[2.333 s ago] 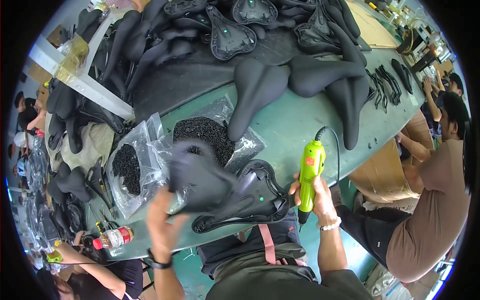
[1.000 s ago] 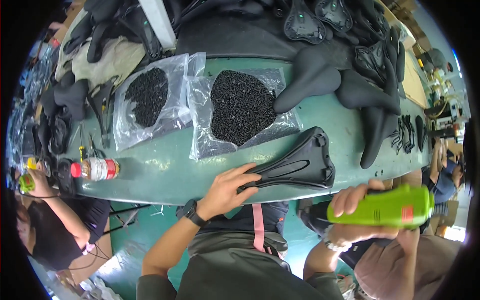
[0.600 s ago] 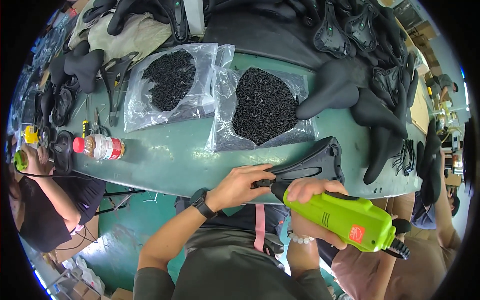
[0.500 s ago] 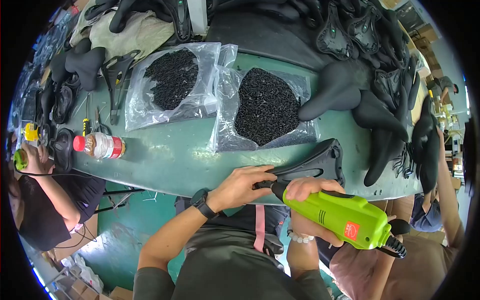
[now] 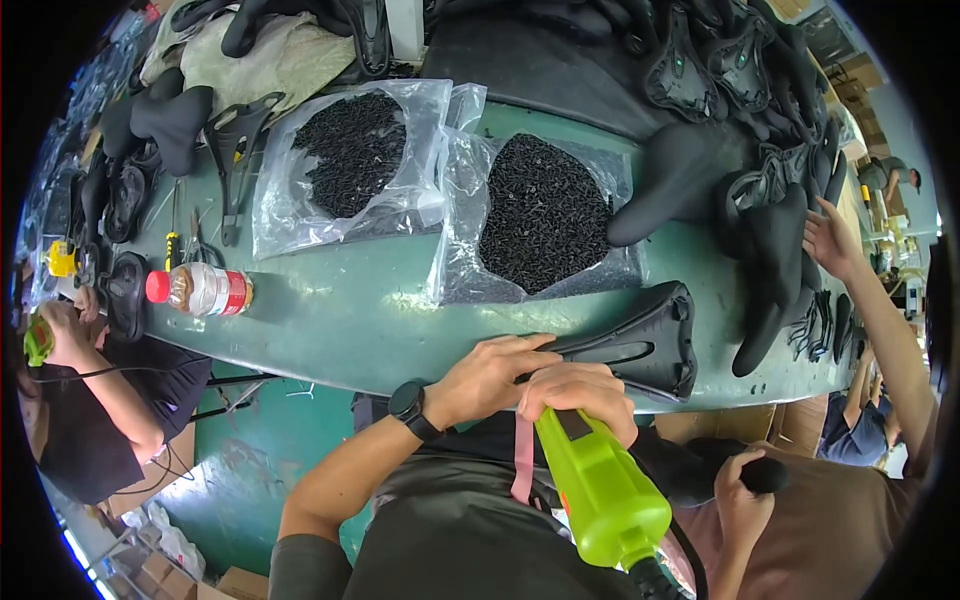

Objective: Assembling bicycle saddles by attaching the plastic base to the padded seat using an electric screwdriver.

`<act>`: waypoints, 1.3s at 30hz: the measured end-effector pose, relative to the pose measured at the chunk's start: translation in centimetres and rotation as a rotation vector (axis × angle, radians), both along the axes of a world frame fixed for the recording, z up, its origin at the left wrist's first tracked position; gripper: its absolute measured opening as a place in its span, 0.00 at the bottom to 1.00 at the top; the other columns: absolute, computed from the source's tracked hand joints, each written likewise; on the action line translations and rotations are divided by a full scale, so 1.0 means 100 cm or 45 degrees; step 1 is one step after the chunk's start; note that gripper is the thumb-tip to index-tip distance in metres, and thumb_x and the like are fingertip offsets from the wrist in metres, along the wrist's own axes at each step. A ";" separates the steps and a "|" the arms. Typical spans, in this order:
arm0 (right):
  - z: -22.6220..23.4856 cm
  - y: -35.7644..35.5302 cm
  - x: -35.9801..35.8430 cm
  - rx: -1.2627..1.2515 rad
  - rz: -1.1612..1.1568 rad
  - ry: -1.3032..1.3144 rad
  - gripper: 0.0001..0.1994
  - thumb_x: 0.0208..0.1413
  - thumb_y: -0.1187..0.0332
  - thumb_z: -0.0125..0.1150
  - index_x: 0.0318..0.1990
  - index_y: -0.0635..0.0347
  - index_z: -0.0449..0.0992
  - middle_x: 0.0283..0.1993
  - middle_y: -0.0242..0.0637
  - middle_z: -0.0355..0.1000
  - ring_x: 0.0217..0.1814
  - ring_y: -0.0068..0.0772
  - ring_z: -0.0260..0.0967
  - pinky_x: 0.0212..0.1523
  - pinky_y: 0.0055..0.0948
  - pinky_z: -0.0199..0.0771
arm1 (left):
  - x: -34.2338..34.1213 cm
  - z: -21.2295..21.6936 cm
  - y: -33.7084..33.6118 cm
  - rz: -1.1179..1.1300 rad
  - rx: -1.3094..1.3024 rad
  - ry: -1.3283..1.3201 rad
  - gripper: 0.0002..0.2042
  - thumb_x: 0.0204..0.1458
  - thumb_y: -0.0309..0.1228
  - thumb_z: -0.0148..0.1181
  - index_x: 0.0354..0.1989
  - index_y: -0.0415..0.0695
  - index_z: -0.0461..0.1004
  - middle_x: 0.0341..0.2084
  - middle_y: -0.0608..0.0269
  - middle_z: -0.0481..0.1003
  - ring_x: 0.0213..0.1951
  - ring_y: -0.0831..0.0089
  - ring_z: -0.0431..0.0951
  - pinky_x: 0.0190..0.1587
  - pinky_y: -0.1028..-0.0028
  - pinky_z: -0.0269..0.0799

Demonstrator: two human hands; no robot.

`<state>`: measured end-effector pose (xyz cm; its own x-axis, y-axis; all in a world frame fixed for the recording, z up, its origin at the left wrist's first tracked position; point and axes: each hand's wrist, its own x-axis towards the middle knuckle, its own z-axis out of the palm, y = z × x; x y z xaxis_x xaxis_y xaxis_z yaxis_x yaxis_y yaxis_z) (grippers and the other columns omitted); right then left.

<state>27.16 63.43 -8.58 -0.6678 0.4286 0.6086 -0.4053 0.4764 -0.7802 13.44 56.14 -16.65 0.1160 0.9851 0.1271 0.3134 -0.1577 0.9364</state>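
A black bicycle saddle (image 5: 655,350) lies at the table's front edge with its underside frame up and its narrow nose toward my hands. My left hand (image 5: 485,380) grips that nose, fingers closed over it. In my right hand (image 5: 580,395) is a bright green electric screwdriver (image 5: 605,495), its body slanting down toward me and its cord trailing from the rear end. The screwdriver's tip is hidden behind my right hand. Beyond the saddle, small black screws (image 5: 545,215) fill an opened clear plastic bag (image 5: 455,270).
A second bag of black screws (image 5: 350,155) lies to the left, near a red-capped bottle (image 5: 205,290) and pliers (image 5: 203,240). Saddles (image 5: 670,180) pile up at the right. A co-worker's hand (image 5: 835,240) reaches in there; another person's hand (image 5: 70,335) holds a green tool at the left.
My right hand has turned the screwdriver from pointing left to a steeper slant, its rear swinging down toward me. At the right, a co-worker has moved a saddle away from the edge.
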 end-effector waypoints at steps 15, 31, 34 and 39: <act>0.052 -0.005 0.059 -0.656 0.072 0.359 0.30 0.55 0.45 0.57 0.54 0.62 0.67 0.27 0.47 0.73 0.24 0.43 0.72 0.26 0.40 0.74 | -0.067 0.065 0.002 -0.164 -0.123 0.566 0.14 0.48 0.36 0.65 0.41 0.42 0.78 0.49 0.54 0.76 0.48 0.54 0.75 0.51 0.62 0.72; 0.050 -0.003 0.097 -0.535 -0.061 0.443 0.48 0.44 0.25 0.54 0.57 0.62 0.62 0.27 0.44 0.72 0.22 0.43 0.72 0.25 0.39 0.74 | -0.069 0.027 0.118 0.563 0.436 1.153 0.04 0.51 0.29 0.61 0.33 0.44 0.79 0.32 0.62 0.73 0.37 0.61 0.70 0.42 0.65 0.70; 0.050 -0.002 0.094 -0.385 -0.304 0.563 0.50 0.41 0.21 0.50 0.55 0.61 0.63 0.24 0.41 0.71 0.20 0.40 0.71 0.23 0.35 0.73 | -0.050 0.048 0.103 0.495 0.517 0.806 0.03 0.50 0.28 0.62 0.31 0.43 0.78 0.33 0.61 0.76 0.40 0.60 0.72 0.44 0.64 0.68; 0.049 0.006 0.093 -0.290 -0.387 0.615 0.50 0.40 0.20 0.50 0.55 0.61 0.63 0.24 0.40 0.71 0.20 0.38 0.71 0.23 0.35 0.74 | 0.027 0.060 0.041 0.077 0.533 0.545 0.06 0.43 0.32 0.69 0.28 0.48 0.79 0.29 0.69 0.76 0.42 0.66 0.74 0.45 0.65 0.70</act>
